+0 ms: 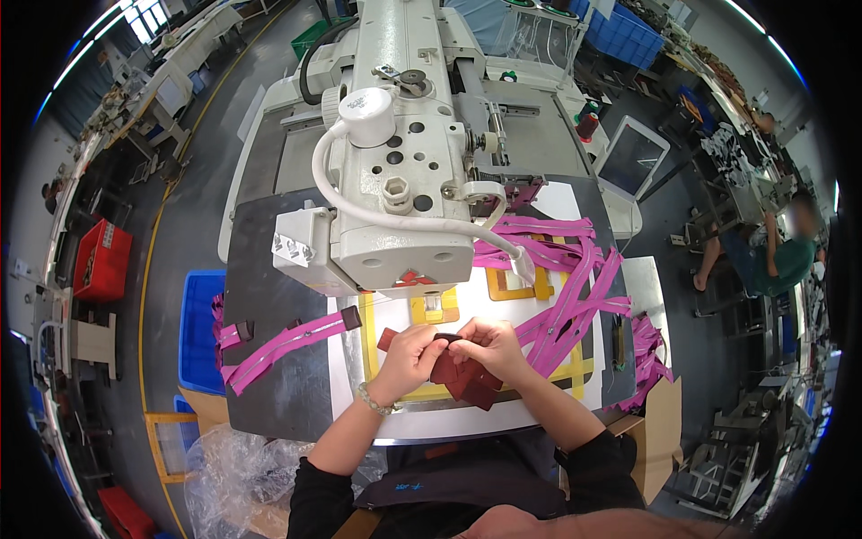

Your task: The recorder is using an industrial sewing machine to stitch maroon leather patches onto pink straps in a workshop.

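My left hand (409,361) and my right hand (495,349) meet in front of the sewing machine head (404,242), both closed. Between their thumbs and fingers they pinch a small dark piece (446,337), perhaps leather or fabric. Several dark red flat pieces (469,381) lie in an overlapping heap just under my hands. A yellow-edged clamp plate (435,307) is beyond my fingertips, beneath the machine head. Pink zippers (561,328) with pale teeth are spread to the right of my right hand. To the left lies another pink zipper (292,349) with a dark tab at its end.
The machine's dark table (269,395) surrounds a white sheet. A blue bin (202,337) stands left of it, with crumpled clear plastic (242,476) below. Pink zippers (648,355) hang over the right edge near an open cardboard box (660,431). Another person (777,256) sits far right.
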{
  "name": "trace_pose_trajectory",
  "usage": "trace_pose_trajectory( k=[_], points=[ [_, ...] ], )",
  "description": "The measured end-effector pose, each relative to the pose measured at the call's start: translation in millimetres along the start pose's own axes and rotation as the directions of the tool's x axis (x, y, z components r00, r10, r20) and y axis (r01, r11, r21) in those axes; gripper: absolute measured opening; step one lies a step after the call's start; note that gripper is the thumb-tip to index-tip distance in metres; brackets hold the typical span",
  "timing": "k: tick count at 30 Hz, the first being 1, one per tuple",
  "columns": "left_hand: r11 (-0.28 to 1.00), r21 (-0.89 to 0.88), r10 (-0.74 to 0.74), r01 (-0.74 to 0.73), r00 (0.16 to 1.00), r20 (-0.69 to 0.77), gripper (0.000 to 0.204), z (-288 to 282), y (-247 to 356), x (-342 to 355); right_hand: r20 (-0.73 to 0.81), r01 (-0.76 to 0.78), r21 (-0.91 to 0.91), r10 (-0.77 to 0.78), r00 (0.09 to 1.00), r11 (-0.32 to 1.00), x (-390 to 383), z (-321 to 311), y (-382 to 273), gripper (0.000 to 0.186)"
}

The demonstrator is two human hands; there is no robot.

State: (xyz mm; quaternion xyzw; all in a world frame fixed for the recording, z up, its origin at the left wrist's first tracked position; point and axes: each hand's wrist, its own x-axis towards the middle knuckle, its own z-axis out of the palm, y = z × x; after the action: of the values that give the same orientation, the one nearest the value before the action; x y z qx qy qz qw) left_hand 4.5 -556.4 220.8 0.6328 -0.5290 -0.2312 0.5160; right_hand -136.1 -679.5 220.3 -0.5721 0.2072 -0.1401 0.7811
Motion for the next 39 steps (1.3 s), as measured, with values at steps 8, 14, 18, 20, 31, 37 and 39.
trace_pose_trajectory(
  k=[8,14,18,20,31,37,39],
  points=[
    [1.0,-0.014,-0.007,0.008,1.0,0.021,0.019,-0.6,2.5,1.2,0.02,0.025,0.031,-0.025,0.999,0.999,-0.6,0.2,0.0,0.008],
    [1.0,0.008,0.005,-0.006,0.995,0.098,0.02,-7.5,-1.2,3.6,0.065,0.12,-0.325,-0.105,0.992,0.938,-0.4,-2.4,-10.5,0.011],
    [0.973,0.074,0.182,-0.22,0.921,0.344,0.019,-22.2,-3.7,8.1,0.323,0.243,-0.585,-0.052,0.945,0.774,0.1,-4.9,-23.0,0.011],
    [0.977,0.066,0.175,-0.204,0.936,0.306,0.019,-20.1,-6.1,6.6,0.332,0.305,-0.608,-0.115,0.936,0.732,1.4,-3.6,-17.7,0.012],
    [0.94,-0.159,-0.256,0.301,0.933,0.251,0.029,-9.3,-4.8,0.2,0.081,0.022,-0.342,0.006,0.997,0.939,-1.7,2.6,-8.9,0.019],
    [0.947,-0.18,-0.227,0.267,0.949,0.218,0.026,-2.8,-5.1,-1.8,-0.011,0.075,-0.307,-0.082,0.997,0.949,-0.6,4.6,-5.0,0.017],
    [0.941,-0.263,-0.176,0.211,0.973,0.148,0.025,1.7,-8.1,-2.0,0.024,0.083,-0.311,-0.08,0.997,0.947,-0.7,3.3,-2.9,0.018]
  ],
)
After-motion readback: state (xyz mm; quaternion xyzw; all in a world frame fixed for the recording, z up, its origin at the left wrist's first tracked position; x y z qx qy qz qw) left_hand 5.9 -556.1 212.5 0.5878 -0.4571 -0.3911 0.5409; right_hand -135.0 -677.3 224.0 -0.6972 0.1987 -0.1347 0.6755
